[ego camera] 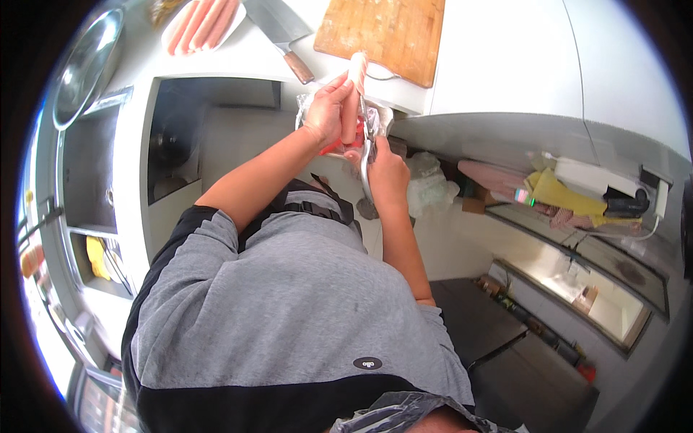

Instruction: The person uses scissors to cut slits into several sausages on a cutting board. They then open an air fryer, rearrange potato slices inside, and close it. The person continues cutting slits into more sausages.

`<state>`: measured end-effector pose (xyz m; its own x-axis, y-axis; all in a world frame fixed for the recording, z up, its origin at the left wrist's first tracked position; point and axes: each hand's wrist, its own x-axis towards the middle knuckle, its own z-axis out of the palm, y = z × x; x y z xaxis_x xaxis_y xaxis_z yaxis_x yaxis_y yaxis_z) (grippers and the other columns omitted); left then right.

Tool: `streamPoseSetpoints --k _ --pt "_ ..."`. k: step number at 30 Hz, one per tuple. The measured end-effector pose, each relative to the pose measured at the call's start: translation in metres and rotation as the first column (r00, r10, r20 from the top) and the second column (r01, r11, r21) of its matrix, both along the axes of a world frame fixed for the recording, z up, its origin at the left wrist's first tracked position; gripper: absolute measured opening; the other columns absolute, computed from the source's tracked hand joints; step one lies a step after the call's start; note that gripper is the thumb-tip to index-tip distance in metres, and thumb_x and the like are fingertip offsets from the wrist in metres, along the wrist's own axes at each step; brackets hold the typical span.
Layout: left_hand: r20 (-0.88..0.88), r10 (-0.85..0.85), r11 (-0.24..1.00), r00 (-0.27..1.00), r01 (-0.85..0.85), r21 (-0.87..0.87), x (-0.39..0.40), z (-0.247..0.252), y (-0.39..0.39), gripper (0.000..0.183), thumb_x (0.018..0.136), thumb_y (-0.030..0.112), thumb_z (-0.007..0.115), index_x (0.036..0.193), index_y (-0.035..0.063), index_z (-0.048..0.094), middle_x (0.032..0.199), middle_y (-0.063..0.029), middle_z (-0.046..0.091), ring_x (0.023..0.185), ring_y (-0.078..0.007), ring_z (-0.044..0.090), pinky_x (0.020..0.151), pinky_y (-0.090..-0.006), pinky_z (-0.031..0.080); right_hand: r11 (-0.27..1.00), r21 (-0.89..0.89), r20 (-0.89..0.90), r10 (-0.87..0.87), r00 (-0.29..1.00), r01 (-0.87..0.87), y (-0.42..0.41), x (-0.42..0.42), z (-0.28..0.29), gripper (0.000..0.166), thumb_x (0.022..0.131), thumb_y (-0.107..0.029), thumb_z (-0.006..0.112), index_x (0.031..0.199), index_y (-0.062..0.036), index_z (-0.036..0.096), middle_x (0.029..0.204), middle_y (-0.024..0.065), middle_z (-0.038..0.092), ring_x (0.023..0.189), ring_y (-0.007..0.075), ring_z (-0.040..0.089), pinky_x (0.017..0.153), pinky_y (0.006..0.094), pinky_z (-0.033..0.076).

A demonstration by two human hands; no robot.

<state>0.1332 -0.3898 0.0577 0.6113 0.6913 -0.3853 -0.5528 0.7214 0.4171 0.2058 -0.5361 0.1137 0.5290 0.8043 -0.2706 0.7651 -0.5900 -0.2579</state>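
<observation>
My left hand (327, 111) grips a long pink sausage (351, 111), held upright just off the counter's front edge. Its upper end has what looks like a loosened wrapper. In my right hand (387, 168) is a pair of kitchen scissors (367, 154), with the handles in my palm. Their blades point up along the sausage's right side and touch or nearly touch it; how far the blades part is hard to tell. Below both hands stands a lined bin (385, 116) with red and clear plastic scraps in it.
A wooden cutting board (381, 38) lies on the white counter, a cleaver (281, 27) to its left. Several sausages (200, 27) rest on a white plate farther left. A metal basin (89, 67) stands at the far left. Clear plastic bags (430, 184) sit on the floor.
</observation>
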Motion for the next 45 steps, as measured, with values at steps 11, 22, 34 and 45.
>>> streamPoseSetpoints --k 11,22,34,45 --pt "0.044 -0.132 0.99 0.99 0.134 -0.045 -0.009 -0.003 0.03 0.033 0.102 0.022 0.046 0.131 0.0068 0.049 0.113 -0.0074 0.059 0.097 -0.0227 0.057 0.088 -0.0394 0.048 0.993 0.016 -0.059 -0.117 0.991 0.119 0.003 -0.038 0.003 0.077 0.077 -0.071 0.062 0.12 -0.0082 0.046 0.087 0.0196 0.068 0.08 0.0439 0.066 0.068 0.0518 0.05" --pt "-0.01 -0.081 0.996 0.997 0.081 0.047 -0.001 0.002 0.013 0.036 0.103 0.016 0.046 0.137 0.0041 0.047 0.121 -0.0064 0.06 0.107 -0.02 0.057 0.097 -0.0365 0.045 0.984 0.002 -0.091 -0.176 0.98 0.177 0.0 -0.037 0.01 0.084 0.07 -0.078 0.061 0.114 -0.0069 0.051 0.079 0.0195 0.068 0.078 0.043 0.067 0.068 0.0514 0.05" --pt "0.034 0.118 0.991 0.992 -0.12 0.064 0.017 -0.003 -0.001 0.032 0.103 0.02 0.046 0.13 0.0049 0.051 0.108 -0.0087 0.062 0.094 -0.0232 0.059 0.087 -0.0378 0.05 0.995 0.101 -0.093 0.02 0.995 -0.011 -0.035 0.014 -0.004 0.093 0.065 -0.081 0.062 0.122 -0.0085 0.05 0.09 0.0176 0.069 0.083 0.0393 0.068 0.069 0.0502 0.051" --pt "-0.013 0.228 0.968 0.974 -0.225 0.115 0.028 0.007 -0.017 0.034 0.103 0.014 0.044 0.134 0.001 0.05 0.117 -0.0074 0.062 0.104 -0.0173 0.059 0.095 -0.0318 0.046 0.99 0.09 -0.057 0.11 0.992 -0.104 -0.037 0.033 0.002 0.081 0.068 -0.079 0.061 0.11 -0.0102 0.052 0.075 0.013 0.067 0.075 0.0379 0.067 0.061 0.0472 0.05"
